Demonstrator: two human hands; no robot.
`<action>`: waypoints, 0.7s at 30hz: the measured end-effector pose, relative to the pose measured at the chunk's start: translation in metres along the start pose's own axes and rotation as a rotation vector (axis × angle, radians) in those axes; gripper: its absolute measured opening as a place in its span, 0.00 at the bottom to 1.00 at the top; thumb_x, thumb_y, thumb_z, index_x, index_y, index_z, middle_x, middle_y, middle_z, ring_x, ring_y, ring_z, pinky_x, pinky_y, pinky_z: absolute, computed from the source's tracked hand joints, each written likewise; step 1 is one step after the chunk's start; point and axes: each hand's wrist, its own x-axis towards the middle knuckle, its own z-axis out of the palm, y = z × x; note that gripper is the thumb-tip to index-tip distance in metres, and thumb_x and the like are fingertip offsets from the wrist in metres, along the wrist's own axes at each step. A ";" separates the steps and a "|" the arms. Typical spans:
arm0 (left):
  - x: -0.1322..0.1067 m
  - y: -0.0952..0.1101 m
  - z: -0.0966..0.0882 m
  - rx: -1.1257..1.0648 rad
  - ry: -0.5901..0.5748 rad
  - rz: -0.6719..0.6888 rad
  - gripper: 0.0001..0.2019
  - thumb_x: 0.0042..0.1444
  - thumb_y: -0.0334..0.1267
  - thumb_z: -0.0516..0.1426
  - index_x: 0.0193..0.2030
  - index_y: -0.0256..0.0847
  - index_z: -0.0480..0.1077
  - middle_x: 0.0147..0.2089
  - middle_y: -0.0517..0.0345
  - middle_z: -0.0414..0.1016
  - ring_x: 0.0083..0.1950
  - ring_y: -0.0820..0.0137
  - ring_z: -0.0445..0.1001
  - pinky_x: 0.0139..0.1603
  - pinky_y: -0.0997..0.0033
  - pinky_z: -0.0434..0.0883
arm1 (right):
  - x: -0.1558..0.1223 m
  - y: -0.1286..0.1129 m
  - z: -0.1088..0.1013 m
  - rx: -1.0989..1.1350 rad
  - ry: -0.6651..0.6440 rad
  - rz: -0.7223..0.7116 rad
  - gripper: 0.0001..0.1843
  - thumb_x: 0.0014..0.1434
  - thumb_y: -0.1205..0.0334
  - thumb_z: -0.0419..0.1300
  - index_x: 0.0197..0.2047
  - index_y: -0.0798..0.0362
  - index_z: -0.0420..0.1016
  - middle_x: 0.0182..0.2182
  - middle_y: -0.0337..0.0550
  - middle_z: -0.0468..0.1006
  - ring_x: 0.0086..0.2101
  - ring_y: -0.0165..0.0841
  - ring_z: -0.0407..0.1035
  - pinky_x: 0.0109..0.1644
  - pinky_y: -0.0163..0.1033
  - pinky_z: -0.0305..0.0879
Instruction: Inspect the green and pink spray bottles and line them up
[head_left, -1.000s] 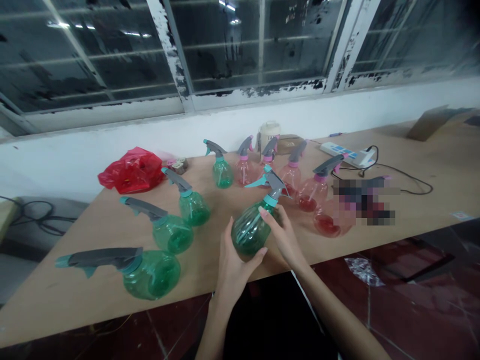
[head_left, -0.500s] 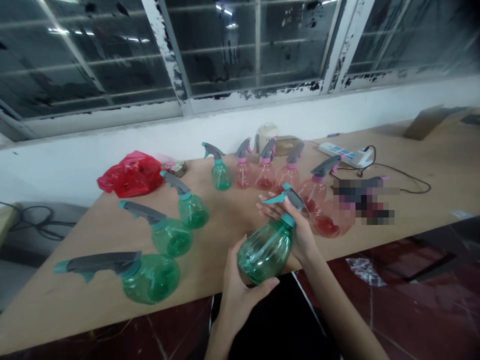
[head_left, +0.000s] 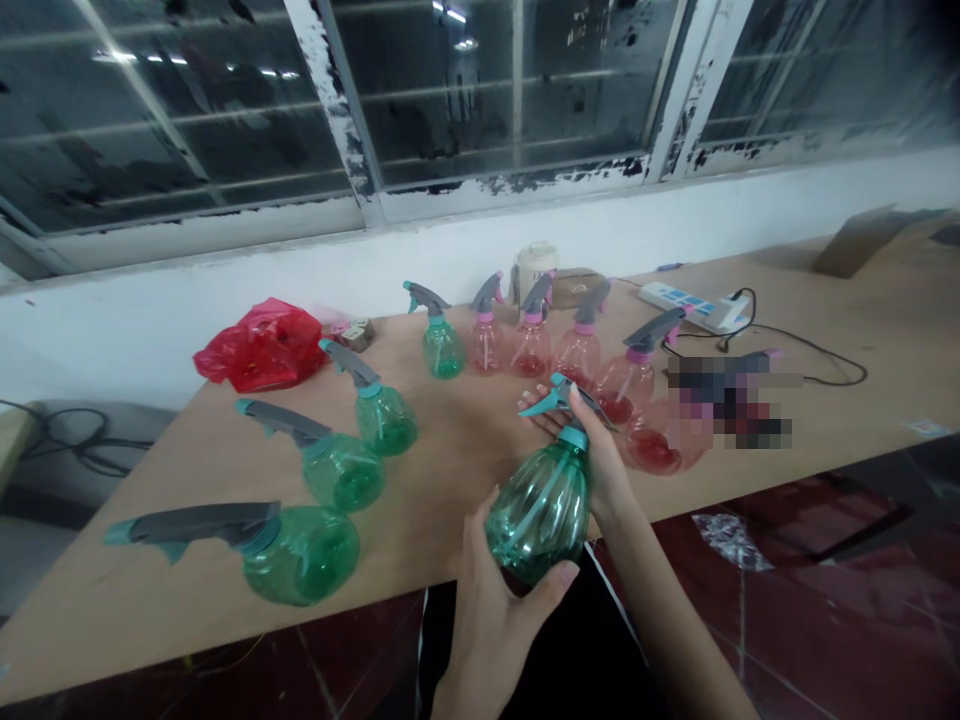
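A clear green spray bottle (head_left: 538,510) with a grey and teal trigger head is held tilted above the table's front edge. My left hand (head_left: 499,590) cups its rounded body from below, thumb at the lower right side. Around the neck and spray head is my right hand (head_left: 596,440), its thumb on the grey top and its fingers behind the teal trigger. Several green spray bottles (head_left: 343,470) stand in a row to the left. Behind and to the right, several pink spray bottles (head_left: 576,350) form a curve; the nearest pink one is partly blurred out.
The wooden table (head_left: 442,440) runs along a white wall under windows. On it are a red plastic bag (head_left: 261,345), a white container (head_left: 537,265), a power strip (head_left: 694,308) with a black cable, and a cardboard box (head_left: 855,242) at far right.
The held bottle has moved slightly down and to the right and stands more upright. My left hand has moved with it, while my right hand keeps its grip at the top.
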 end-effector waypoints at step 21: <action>0.063 -0.070 -0.038 -0.001 0.281 0.029 0.22 0.54 0.50 0.59 0.52 0.41 0.67 0.48 0.49 0.73 0.49 0.62 0.73 0.49 0.58 0.72 | 0.003 0.006 -0.003 0.005 -0.111 0.129 0.20 0.51 0.41 0.61 0.27 0.50 0.72 0.21 0.39 0.75 0.33 0.40 0.76 0.50 0.55 0.70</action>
